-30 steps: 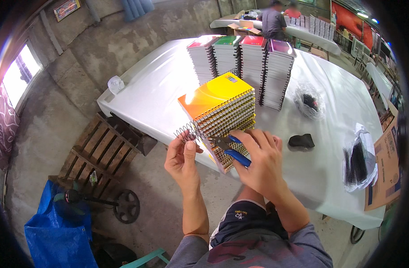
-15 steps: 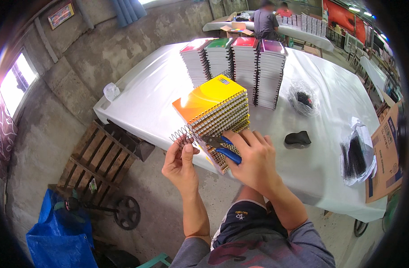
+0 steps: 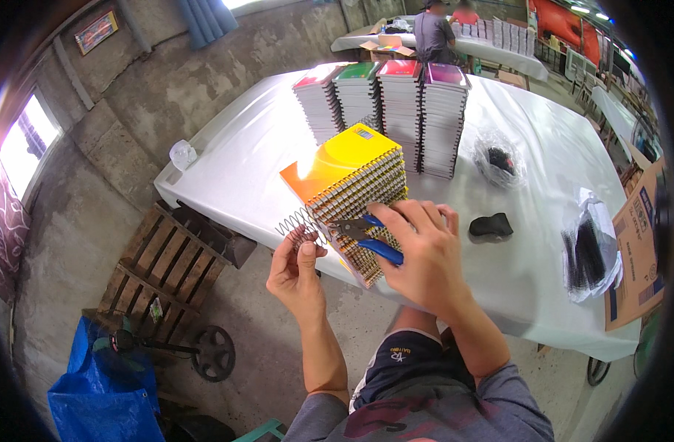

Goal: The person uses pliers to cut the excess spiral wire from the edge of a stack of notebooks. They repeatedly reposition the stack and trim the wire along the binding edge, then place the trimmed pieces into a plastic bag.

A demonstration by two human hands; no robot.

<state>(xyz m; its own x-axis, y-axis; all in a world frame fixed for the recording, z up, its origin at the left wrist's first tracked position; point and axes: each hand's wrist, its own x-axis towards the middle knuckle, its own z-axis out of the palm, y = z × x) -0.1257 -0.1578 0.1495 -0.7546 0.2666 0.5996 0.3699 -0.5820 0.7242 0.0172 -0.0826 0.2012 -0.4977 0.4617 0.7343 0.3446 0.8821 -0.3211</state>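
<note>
A stack of spiral-bound notebooks with a yellow and orange cover stands at the table's near edge, its coiled spines toward me. Loose ends of wire coil stick out past the stack's left corner. My left hand is closed, pinching some of these coils between thumb and fingers. In my right hand are blue-handled cutting pliers, handles spread, with their jaws pointing left at the coil ends by the spines. Whether the jaws touch a wire, I cannot tell.
Behind the stack rise several tall piles of spiral notebooks on the white-covered table. To the right lie a black pouch-like object, a clear plastic bag, black coils in white wrapping and a cardboard box. A wooden pallet leans at left.
The pliers' handles have spread and their jaws show more clearly beside the coils. My right hand has shifted slightly; the left keeps its pinch. The whole view has moved a little.
</note>
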